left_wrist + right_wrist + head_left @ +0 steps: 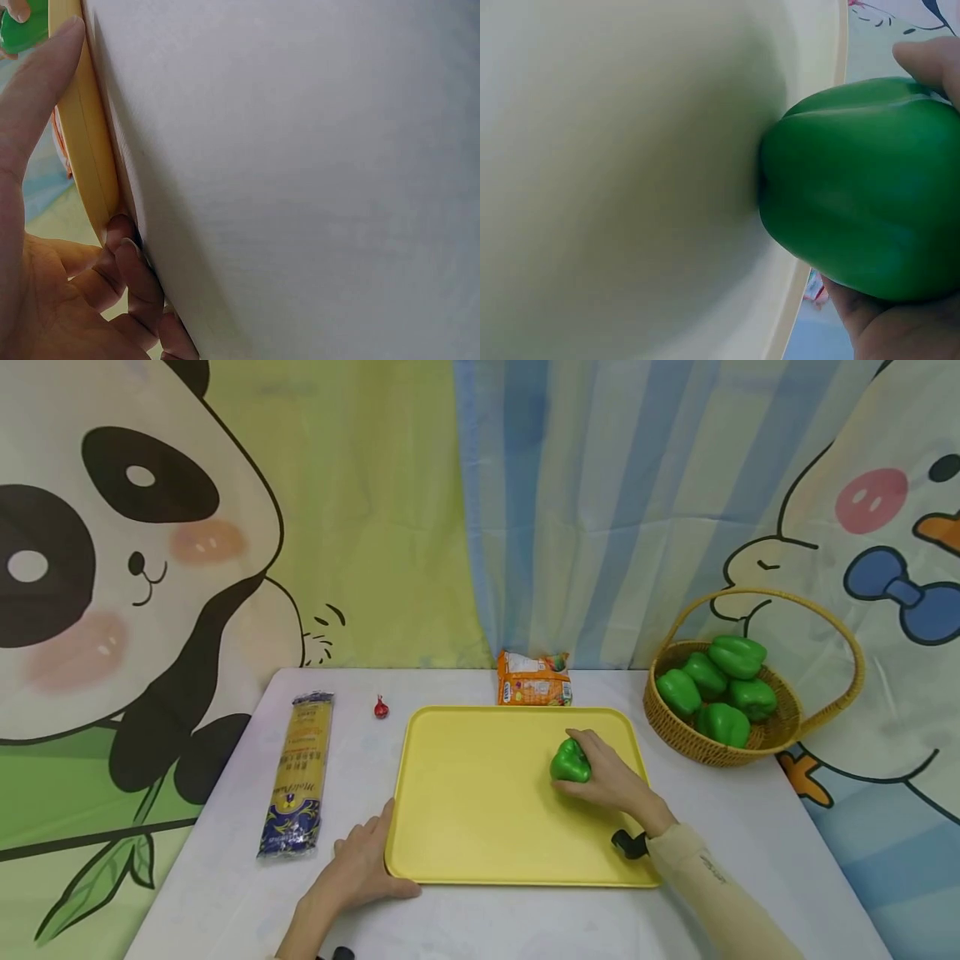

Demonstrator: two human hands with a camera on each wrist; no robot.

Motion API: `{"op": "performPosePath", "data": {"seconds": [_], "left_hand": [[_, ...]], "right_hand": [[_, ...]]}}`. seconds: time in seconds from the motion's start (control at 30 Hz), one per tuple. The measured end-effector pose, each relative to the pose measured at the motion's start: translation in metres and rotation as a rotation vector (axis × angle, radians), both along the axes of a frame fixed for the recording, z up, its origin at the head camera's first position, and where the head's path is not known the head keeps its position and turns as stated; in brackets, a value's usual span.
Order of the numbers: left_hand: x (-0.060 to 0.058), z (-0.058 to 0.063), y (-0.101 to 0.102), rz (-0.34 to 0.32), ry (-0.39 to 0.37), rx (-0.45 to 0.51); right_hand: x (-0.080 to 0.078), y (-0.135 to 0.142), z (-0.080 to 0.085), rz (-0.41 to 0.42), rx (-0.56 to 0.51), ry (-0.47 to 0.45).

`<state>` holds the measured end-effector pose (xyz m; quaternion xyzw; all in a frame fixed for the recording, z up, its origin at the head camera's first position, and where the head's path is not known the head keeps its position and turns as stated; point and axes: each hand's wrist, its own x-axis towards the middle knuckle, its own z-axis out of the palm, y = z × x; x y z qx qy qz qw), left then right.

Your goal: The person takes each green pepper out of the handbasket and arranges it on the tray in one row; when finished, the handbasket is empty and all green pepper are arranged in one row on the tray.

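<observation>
A green bell pepper [571, 762] is in my right hand [606, 777], gripped between thumb and fingers over the right half of a yellow tray [480, 793]. In the right wrist view the pepper [862, 191] stands upright, its lower end at the tray surface [615, 180]. My left hand [364, 865] holds the tray's near left corner. The left wrist view shows its thumb [45, 82] along the yellow rim [84, 127] and its other fingers curled against the edge lower down. To the right, a wicker basket [693, 745] holds several more green peppers [738, 657].
Left of the tray lies a long yellow and blue packet [297, 772]. A small red item [381, 707], onion-like, sits behind it to the right. An orange snack packet [534, 679] lies just behind the tray. The basket's tall handle [855, 652] arches above the peppers.
</observation>
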<state>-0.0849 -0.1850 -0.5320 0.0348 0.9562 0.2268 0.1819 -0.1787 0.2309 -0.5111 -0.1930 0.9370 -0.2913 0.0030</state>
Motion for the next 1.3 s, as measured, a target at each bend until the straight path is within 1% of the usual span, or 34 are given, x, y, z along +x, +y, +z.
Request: {"op": "performPosePath", "data": {"seconds": [0.17,0.43,0.63,0.77,1.1,1.3], "left_hand": [[0.0,0.0,0.0,-0.001,0.006,-0.003],[0.0,0.001,-0.001,-0.002,-0.015,-0.01],[0.001,-0.001,-0.001,0.001,-0.019,-0.007],[0.0,-0.001,0.0,0.006,-0.02,-0.005],[0.001,0.0,-0.002,-0.01,0.0,0.003],[0.0,0.002,-0.001,-0.007,-0.006,0.003]], "right_hand": [[-0.004,-0.019,0.002,0.052,-0.027,-0.006],[-0.013,-0.057,-0.005,0.159,-0.036,0.0],[-0.018,-0.088,-0.001,0.22,0.003,0.019],[-0.025,-0.111,-0.001,0.256,0.011,0.033],[-0.042,-0.152,-0.001,0.335,0.028,-0.025],[-0.048,-0.168,0.003,0.375,0.065,-0.027]]}}
